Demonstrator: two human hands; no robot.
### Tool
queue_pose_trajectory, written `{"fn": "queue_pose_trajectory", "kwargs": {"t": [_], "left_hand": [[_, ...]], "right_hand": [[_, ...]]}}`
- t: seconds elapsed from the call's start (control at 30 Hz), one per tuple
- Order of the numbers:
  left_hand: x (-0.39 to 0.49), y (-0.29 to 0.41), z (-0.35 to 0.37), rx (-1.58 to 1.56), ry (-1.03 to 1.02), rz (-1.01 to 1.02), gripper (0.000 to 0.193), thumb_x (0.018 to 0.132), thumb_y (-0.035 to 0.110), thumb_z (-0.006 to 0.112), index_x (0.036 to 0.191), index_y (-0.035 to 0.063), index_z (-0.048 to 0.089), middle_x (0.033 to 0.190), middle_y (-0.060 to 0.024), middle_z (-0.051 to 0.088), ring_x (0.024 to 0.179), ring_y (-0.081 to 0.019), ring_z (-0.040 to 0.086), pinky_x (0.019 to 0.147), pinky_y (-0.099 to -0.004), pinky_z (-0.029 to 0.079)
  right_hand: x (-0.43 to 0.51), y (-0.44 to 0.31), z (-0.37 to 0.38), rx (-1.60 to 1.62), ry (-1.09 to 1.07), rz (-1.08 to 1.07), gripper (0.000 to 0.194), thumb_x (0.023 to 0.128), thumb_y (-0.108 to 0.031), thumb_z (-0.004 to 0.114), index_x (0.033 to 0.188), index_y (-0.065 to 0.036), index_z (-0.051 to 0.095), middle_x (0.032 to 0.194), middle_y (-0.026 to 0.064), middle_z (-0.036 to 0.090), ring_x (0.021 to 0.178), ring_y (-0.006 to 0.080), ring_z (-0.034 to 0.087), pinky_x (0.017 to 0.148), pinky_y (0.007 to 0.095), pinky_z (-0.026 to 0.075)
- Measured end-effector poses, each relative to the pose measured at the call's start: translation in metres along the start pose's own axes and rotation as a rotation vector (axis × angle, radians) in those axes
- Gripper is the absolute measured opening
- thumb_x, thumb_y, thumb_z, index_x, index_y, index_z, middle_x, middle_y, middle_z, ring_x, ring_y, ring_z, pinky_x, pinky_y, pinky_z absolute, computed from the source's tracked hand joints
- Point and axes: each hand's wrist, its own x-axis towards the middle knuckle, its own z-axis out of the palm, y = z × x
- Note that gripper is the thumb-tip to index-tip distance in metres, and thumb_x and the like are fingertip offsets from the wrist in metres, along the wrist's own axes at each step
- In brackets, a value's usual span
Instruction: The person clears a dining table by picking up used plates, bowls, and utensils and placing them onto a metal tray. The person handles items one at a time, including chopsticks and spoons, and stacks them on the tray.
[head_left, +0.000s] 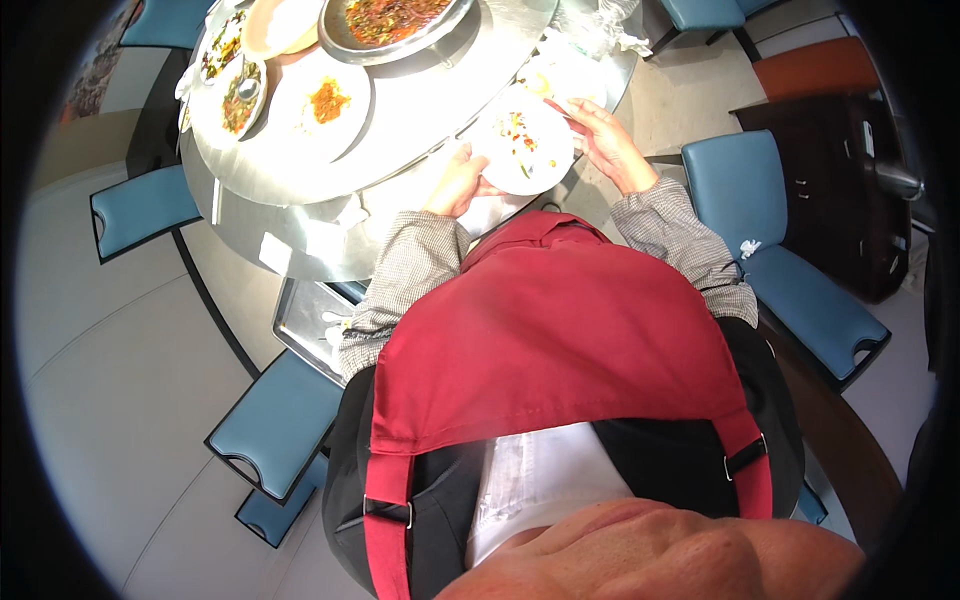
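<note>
A white plate (504, 169) with scattered food scraps is held low over the near right edge of the round table. My left hand (457, 182) grips its left rim, thumb on top. At the opposite rim is my right hand (606, 142), its fingers around the edge. Just beyond lies a second pale plate (589, 79) with food residue, partly covered by the first plate and my right fingers. Bright glare washes out detail on both plates.
On the turntable (420, 112) stand a large metal bowl (390, 56) of reddish food, a white plate (289, 124) and an oval dish (241, 120) with a spoon. A metal tray (300, 326) sits below left. Blue chairs (735, 176) surround the table. Crumpled plastic (600, 30) lies at the far right.
</note>
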Motion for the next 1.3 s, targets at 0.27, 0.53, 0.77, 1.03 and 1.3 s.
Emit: {"fn": "queue_pose_trajectory", "kwargs": {"t": [0.27,0.53,0.77,1.03,1.3], "left_hand": [[-0.064,0.021,-0.046,-0.035,-0.109,0.18,0.034,0.089,0.014,0.053,0.118,-0.0032,0.049,0.104,-0.0107,0.062,0.087,-0.0189,0.065,0.065,-0.0308,0.058],[-0.101,0.017,-0.105,-0.204,0.066,0.311,0.03,0.088,0.008,0.052,0.116,-0.005,0.05,0.101,-0.0129,0.061,0.081,-0.0181,0.065,0.059,-0.0286,0.059],[-0.117,0.032,-0.153,-0.276,0.142,0.394,0.032,0.091,0.006,0.043,0.119,-0.0086,0.046,0.106,-0.0174,0.06,0.088,-0.0246,0.065,0.065,-0.0338,0.059],[-0.108,0.085,-0.165,-0.202,0.173,0.522,0.035,0.092,0.011,0.037,0.118,-0.0113,0.047,0.109,-0.0199,0.06,0.095,-0.0272,0.063,0.073,-0.0352,0.057],[-0.077,0.132,-0.123,-0.153,0.154,0.639,0.041,0.087,0.004,0.034,0.126,-0.0072,0.039,0.116,-0.0193,0.055,0.103,-0.0297,0.06,0.079,-0.0397,0.057]], "right_hand": [[0.02,0.014,0.086,-0.009,-0.178,-0.001,0.017,0.091,-0.015,0.056,0.104,-0.004,0.059,0.099,0.0033,0.062,0.093,0.0109,0.059,0.081,0.0258,0.05],[0.048,0.043,0.157,-0.135,-0.294,-0.028,0.022,0.092,-0.017,0.054,0.109,-0.002,0.057,0.111,0.0069,0.06,0.102,0.0151,0.054,0.094,0.0309,0.043],[0.041,0.038,0.216,-0.45,-0.156,-0.282,0.018,0.092,-0.014,0.054,0.103,-0.002,0.061,0.085,-0.0003,0.063,0.074,0.0056,0.055,0.067,0.0191,0.043],[0.016,0.037,0.255,-0.812,-0.097,-0.451,0.02,0.09,-0.015,0.058,0.1,0.001,0.063,0.067,0.0012,0.063,0.052,0.0028,0.049,0.048,0.0172,0.039],[0.039,0.003,0.263,-0.866,-0.107,-0.573,0.019,0.087,-0.016,0.059,0.096,0.0,0.066,0.064,0.0025,0.065,0.051,0.0043,0.054,0.049,0.0204,0.043]]}}
